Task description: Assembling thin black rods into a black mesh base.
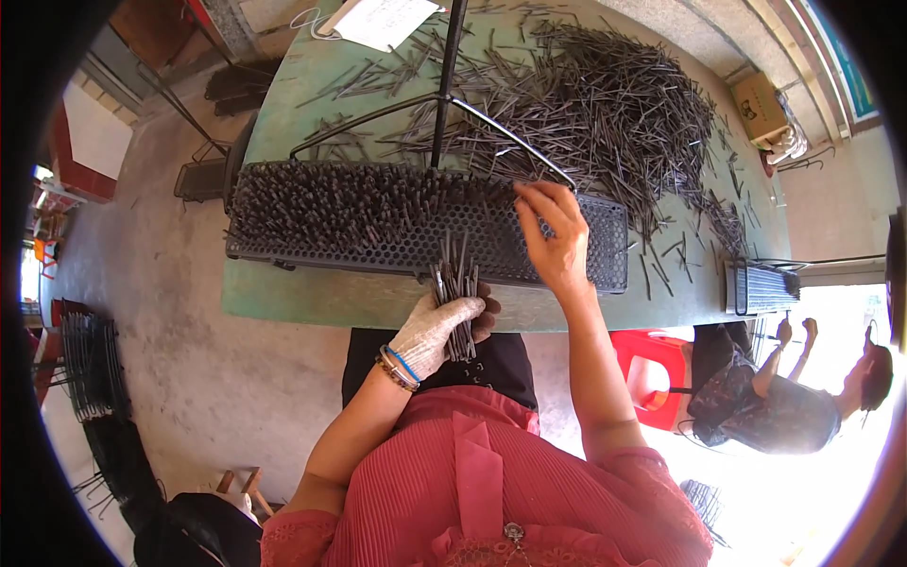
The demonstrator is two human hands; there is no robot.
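My left hand (442, 326), in a pale knit glove with dark fingertips, grips a bundle of thin dark rods (457, 283) standing roughly upright. A long black perforated rack (576, 248) lies along the near part of the table, in front of me. Its left half and far row are crowded with upright dark rods (331, 203); bare holes show at the right and along the near side. My bare right hand (556, 231) is over the rack's right half, fingers bent together at the far row. What they pinch, if anything, is too small to make out.
A big heap of loose rods (624, 104) covers the green table (274, 298) beyond the rack. A black metal frame (444, 94) rises from the rack. A white paper (383, 21) lies at the back. Another person (775, 397) works at the right beside a red stool (652, 364).
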